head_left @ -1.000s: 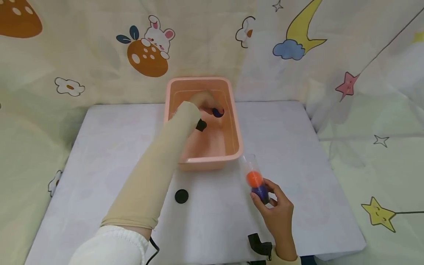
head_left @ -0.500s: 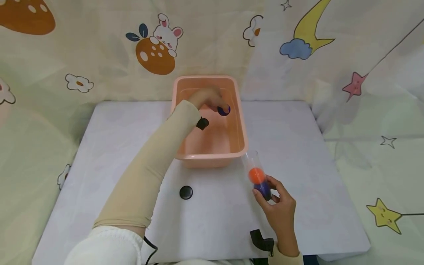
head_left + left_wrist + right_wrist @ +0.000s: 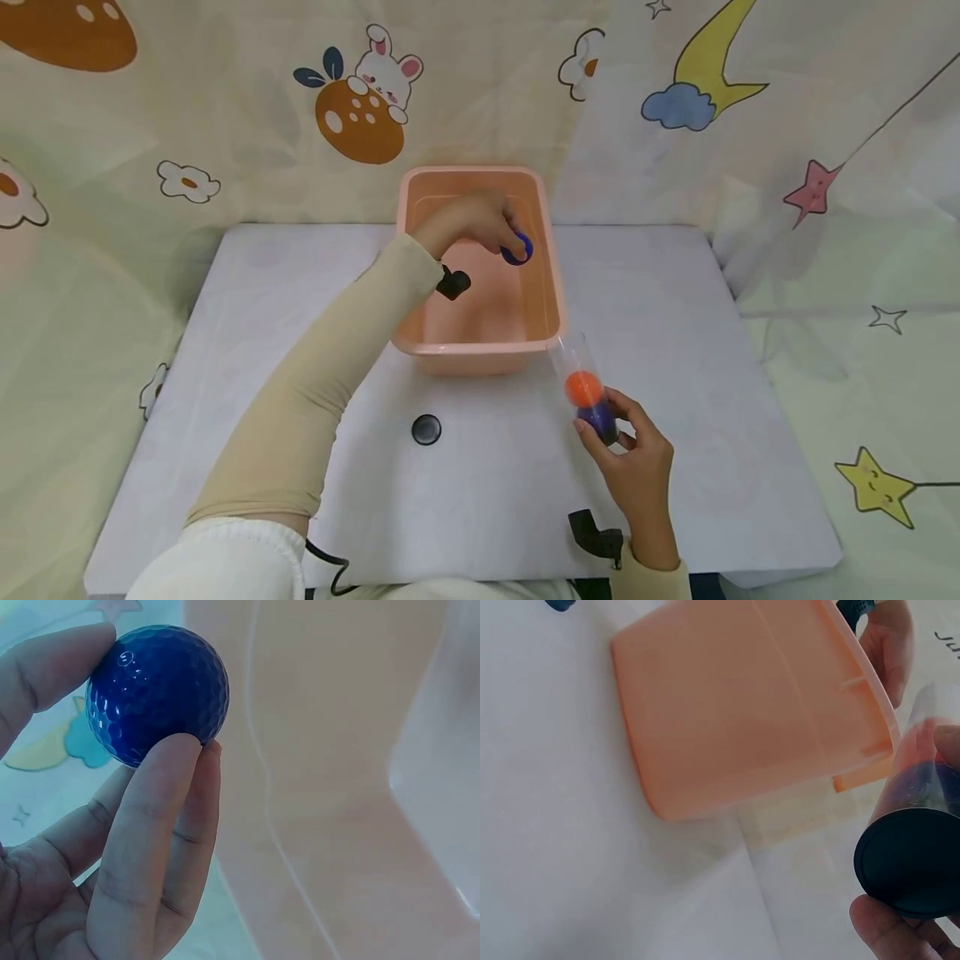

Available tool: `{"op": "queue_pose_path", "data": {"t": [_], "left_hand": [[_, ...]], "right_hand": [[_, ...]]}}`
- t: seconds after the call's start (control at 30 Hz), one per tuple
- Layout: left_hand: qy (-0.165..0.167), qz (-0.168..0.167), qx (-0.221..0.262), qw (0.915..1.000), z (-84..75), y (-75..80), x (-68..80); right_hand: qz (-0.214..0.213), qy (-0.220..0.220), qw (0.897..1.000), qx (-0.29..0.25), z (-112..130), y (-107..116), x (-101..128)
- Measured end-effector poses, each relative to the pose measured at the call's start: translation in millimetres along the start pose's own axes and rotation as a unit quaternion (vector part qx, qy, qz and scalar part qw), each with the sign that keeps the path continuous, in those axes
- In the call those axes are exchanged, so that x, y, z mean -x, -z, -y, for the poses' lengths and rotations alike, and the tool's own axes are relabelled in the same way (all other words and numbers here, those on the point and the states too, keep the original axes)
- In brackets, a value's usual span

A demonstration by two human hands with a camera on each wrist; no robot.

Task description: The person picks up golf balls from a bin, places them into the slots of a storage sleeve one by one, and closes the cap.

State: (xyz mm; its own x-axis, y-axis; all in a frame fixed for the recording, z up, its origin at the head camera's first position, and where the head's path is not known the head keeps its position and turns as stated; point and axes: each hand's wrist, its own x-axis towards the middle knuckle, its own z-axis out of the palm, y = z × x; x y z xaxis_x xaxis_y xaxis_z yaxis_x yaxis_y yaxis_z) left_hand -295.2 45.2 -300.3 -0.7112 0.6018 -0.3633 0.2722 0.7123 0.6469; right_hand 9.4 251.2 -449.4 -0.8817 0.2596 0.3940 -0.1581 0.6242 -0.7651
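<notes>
Over the peach plastic basin (image 3: pixel 480 348), my left hand (image 3: pixel 486 223) pinches a dark blue golf ball (image 3: pixel 159 694) between thumb and fingers. Its dimpled, glossy surface shows plainly in the left wrist view. To the right of the basin, my right hand (image 3: pixel 637 467) grips a clear tube (image 3: pixel 576 354) near its lower end. Inside the tube an orange ball (image 3: pixel 583 389) rests above a dark blue one (image 3: pixel 597 419). The tube tilts slightly left, its top close to the basin's front right corner. A black base (image 3: pixel 911 862) closes its bottom in the right wrist view.
A round black cap (image 3: pixel 426 430) lies on the white table (image 3: pixel 480 500) in front of the basin. A patterned cloth (image 3: pixel 480 83) hangs behind the table. Black camera mounts (image 3: pixel 596 533) sit at both wrists, and a black cable runs below my left sleeve (image 3: pixel 300 392).
My left hand has risen a little and moved right within the basin's outline, carrying the blue golf ball. The right hand keeps its grip on the tube. The head view has shifted slightly.
</notes>
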Motion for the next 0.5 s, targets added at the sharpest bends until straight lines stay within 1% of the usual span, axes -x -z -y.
{"op": "queue_pose_path", "data": {"t": [0.23,0.37,0.5], "left_hand": [[-0.035,-0.008,0.003,0.9993,-6.7,-3.4,20.0],[-0.054,-0.01,-0.01,0.9985,-12.0,-5.4,30.6],[-0.071,-0.02,-0.03,0.9969,-15.8,-9.8,39.2]], "right_hand": [[0.0,-0.005,1.0,-0.003,1,-1,-1],[0.001,-0.005,1.0,-0.004,1,-2,-1],[0.002,-0.005,1.0,-0.004,2,-2,-2]]}}
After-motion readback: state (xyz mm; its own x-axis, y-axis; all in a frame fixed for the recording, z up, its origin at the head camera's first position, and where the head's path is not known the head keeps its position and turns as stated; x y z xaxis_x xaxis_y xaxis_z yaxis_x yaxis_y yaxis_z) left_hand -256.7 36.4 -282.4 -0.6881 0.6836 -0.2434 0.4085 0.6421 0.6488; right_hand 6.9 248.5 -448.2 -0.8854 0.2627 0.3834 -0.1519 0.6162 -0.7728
